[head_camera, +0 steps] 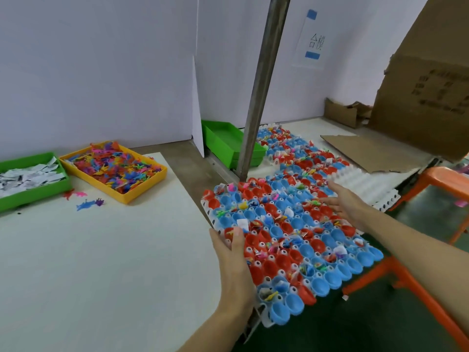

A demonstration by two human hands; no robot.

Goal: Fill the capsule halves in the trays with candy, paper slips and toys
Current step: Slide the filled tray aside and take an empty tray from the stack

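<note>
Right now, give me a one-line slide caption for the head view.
Left hand grips the capsule tray edge; right hand rests open on its far side.

Grey metal pole (261,87) rises from bench (101,250). Paper sign (311,38) taped to white wall (101,59). Torn cardboard boxes (421,80) lean at right. Orange stool (441,184) beside bench, far right.

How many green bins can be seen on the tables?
2. One green bin stands at the far left and holds paper slips. The other stands behind the metal pole, which hides part of it. More may be outside the view.
</note>
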